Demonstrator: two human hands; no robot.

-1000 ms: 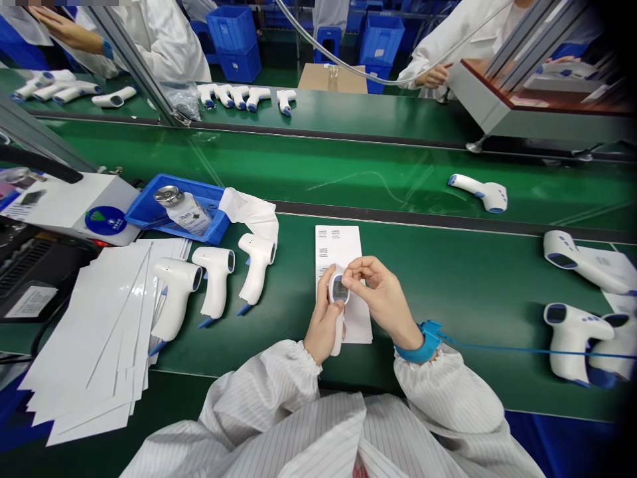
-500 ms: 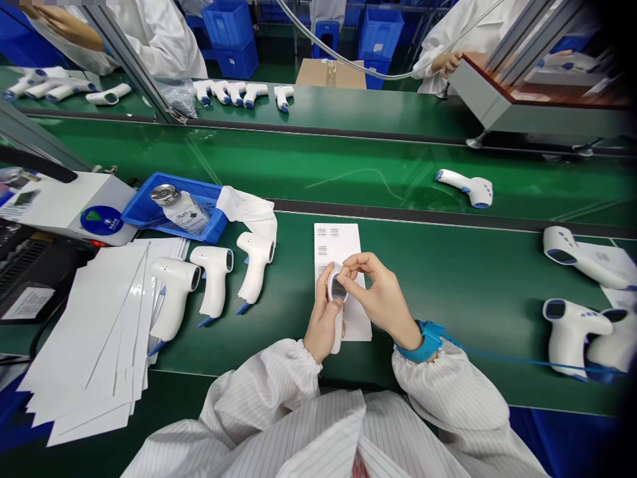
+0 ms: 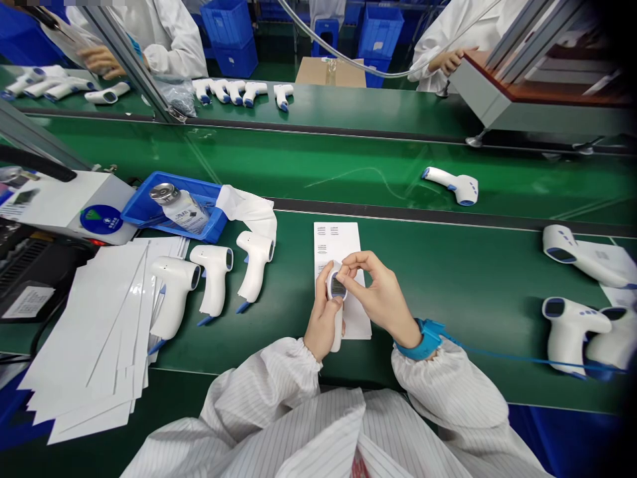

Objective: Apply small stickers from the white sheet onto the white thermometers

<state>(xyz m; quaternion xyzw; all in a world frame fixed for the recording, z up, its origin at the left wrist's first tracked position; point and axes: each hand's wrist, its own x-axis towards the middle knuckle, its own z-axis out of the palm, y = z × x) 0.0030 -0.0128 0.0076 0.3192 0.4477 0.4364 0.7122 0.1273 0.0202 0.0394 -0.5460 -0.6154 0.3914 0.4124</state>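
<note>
My left hand (image 3: 322,320) is wrapped round the handle of a white forehead thermometer (image 3: 337,289), held upright with its small screen facing me. My right hand (image 3: 379,297) pinches at the edge of that screen with thumb and fingertips; what it pinches is too small to make out. A blue wrist strap (image 3: 424,338) with a cord sits on my right wrist. Under both hands lies a white label sheet (image 3: 336,242) on the green bench (image 3: 448,279).
Three white thermometers (image 3: 213,279) stand left of me beside a pile of white sheets (image 3: 99,338) and a blue tray (image 3: 149,209) holding a bottle. More thermometers (image 3: 572,325) lie at the right, one (image 3: 450,184) on the conveyor. Other people work at the far side.
My hands stay on the thermometer, the right fingers shifting slightly at its screen. The lone thermometer on the conveyor has travelled left. A far-side person's hand moved down to the bench at top left.
</note>
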